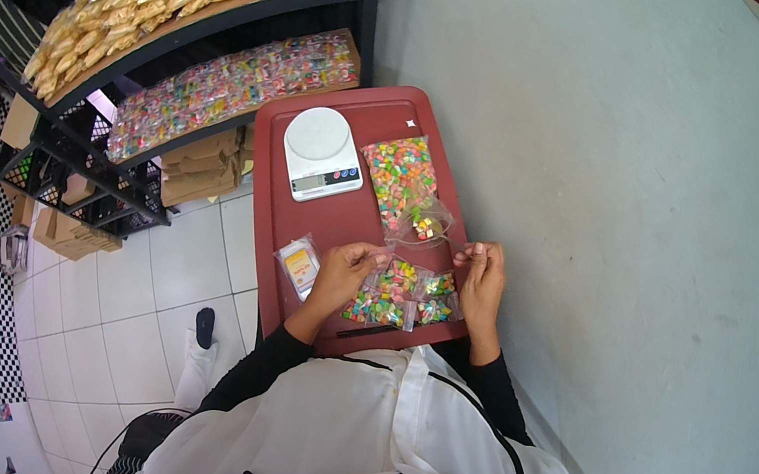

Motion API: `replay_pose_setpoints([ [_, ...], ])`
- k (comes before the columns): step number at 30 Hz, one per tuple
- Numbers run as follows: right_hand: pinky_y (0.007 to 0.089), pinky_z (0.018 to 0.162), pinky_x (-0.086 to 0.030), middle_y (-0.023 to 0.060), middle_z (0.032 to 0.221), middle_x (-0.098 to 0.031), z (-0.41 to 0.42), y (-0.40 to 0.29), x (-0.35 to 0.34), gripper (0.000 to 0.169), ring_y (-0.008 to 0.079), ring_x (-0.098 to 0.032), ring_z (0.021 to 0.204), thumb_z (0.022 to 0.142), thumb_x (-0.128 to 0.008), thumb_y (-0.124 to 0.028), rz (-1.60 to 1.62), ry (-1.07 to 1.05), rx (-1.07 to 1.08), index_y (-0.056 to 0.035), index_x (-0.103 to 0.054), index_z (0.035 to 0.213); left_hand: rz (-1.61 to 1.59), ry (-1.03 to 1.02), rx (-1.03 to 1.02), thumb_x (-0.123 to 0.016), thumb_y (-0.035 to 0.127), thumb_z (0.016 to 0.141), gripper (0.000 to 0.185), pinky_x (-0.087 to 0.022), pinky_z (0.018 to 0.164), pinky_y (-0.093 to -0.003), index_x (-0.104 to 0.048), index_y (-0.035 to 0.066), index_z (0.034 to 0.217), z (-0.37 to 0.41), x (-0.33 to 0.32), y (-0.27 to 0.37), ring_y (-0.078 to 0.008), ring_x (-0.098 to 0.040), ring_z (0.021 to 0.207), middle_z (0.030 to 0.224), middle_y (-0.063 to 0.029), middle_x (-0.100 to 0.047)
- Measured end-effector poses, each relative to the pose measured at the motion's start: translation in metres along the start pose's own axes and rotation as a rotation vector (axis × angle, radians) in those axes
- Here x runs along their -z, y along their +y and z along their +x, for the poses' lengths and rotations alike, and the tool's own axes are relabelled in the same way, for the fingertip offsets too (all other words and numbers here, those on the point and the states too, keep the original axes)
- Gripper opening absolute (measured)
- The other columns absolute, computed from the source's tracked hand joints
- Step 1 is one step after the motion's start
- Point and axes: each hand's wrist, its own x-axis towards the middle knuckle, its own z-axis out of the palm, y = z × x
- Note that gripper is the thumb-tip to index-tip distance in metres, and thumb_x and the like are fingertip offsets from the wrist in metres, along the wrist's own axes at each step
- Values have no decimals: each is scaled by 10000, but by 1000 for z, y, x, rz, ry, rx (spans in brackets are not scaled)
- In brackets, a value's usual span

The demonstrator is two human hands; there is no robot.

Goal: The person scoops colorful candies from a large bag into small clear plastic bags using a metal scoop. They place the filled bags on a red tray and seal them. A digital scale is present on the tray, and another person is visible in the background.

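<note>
A large clear plastic bag of multicoloured candy-like pieces (399, 168) lies on the red tray table (336, 225), its mouth towards me. Around that mouth clear film (438, 230) is spread, with a few loose pieces showing inside it. My left hand (345, 271) pinches thin clear plastic between thumb and fingertips at the lower left of the film. On the other side, my right hand (483, 286) pinches a plastic edge too. Whether both edges belong to one bag I cannot tell. Several small filled bags (386, 308) lie between my wrists.
A white digital kitchen scale (322, 154) stands at the tray's far left. Beside my left hand is a packet with a yellow-and-white printed label (298, 265). Shelving (210, 28) with bagged goods rises at left; a pale wall (621, 203) borders the right.
</note>
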Motion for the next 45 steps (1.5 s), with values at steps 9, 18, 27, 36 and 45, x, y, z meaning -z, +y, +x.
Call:
replay_pose_setpoints([
  [9,291,625,-528,88,824,-615,-2,3,-2,314,141,-637,683,1058,-424,-219,98,59,-110,3,-533,864,94,51,-21,-669,141,913,191,-473,620,-246,-710,-33,980,-7,4,2,-56,-600,691,782,-48,-710],
  [18,279,607,-520,107,825,-618,-5,-10,17,340,127,-612,647,1066,-398,-238,171,101,-77,-2,-522,855,147,85,-17,-726,50,861,88,-499,667,-229,-670,0,906,-3,2,10,-77,-635,761,844,-57,-703],
  [27,273,576,-511,120,818,-609,-3,-40,25,366,133,-595,626,1066,-396,-278,295,8,-145,-6,-516,851,326,206,-161,-716,-23,758,137,-506,660,-313,-676,7,885,1,-3,5,-179,-658,718,810,-98,-690],
  [36,253,510,-485,90,794,-630,2,-54,9,370,111,-602,590,1056,-424,-291,176,-148,-190,-16,-518,827,644,187,-433,-654,-45,739,174,-486,761,-422,-629,18,900,-10,-3,27,-342,-615,871,890,-140,-635],
  [45,276,500,-494,104,765,-632,4,-73,-5,325,125,-623,585,1031,-489,-243,-22,-220,-174,7,-531,827,569,120,-390,-644,-70,741,226,-505,753,-408,-608,8,950,-13,-2,24,-331,-647,872,932,-159,-654],
])
